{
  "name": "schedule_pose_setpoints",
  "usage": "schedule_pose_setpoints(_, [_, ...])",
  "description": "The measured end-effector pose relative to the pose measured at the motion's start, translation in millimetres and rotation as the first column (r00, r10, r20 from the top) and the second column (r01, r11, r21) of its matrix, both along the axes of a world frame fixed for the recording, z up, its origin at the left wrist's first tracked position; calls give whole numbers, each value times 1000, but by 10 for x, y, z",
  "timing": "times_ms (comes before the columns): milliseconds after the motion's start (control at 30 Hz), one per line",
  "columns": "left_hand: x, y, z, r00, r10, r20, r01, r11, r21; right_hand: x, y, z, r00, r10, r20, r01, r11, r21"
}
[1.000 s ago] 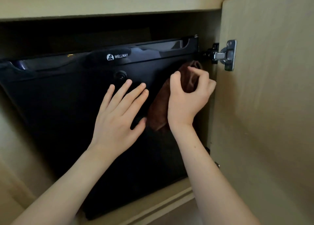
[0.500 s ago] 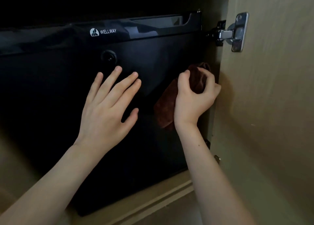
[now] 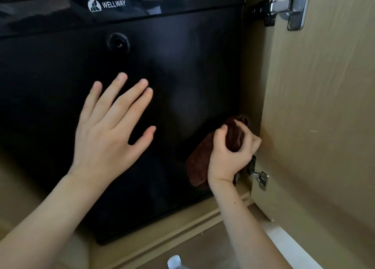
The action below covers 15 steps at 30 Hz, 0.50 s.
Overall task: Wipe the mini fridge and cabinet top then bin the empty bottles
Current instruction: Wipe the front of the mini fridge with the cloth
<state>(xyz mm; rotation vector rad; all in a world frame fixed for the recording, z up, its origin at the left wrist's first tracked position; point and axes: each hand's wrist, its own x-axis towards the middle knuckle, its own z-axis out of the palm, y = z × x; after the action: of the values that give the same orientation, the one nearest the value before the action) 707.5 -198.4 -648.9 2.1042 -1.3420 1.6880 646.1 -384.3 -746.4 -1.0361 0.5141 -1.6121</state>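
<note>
While the left hand [image 3: 109,126] lies flat on the black fridge [image 3: 182,69] door, its fingers [image 3: 121,92] straight, spread wide and holding nothing, the right hand [image 3: 229,155] is down at the door's lower right corner, fingers curled tight round a bunched brown cloth [image 3: 197,165]! The cloth is pressed to the door front, right beside the edge nearest the open cabinet door [image 3: 324,126] and just above the lower hinge [image 3: 259,178].

So we're in the fridge wipe, the first leg of the job, and by my reckoning somewhere in the middle of it. The cloth is working the right-hand strip, low down. The wide stretch around the left hand, the lock [image 3: 118,42] and the glossy top band with the logo would each want a pass too. Whether any of that is already done, the dark finish won't say: I can't pick out streaks or dust from here.

The cabinet top? Out of view, so I'd count it as yet to come. And the bottles: one pale cap [image 3: 174,261] pokes in at the bottom edge, on the near side of the ledge [image 3: 182,230]. It's probably a bottle, but it's too cropped to be sure, and there's no bin in sight.
</note>
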Motion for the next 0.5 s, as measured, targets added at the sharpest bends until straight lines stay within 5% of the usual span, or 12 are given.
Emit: schedule_pose_setpoints(500, [0,565,-402,995,95,-30,-92,990,106,73,574,-934,983,56,-176,-16,976,218])
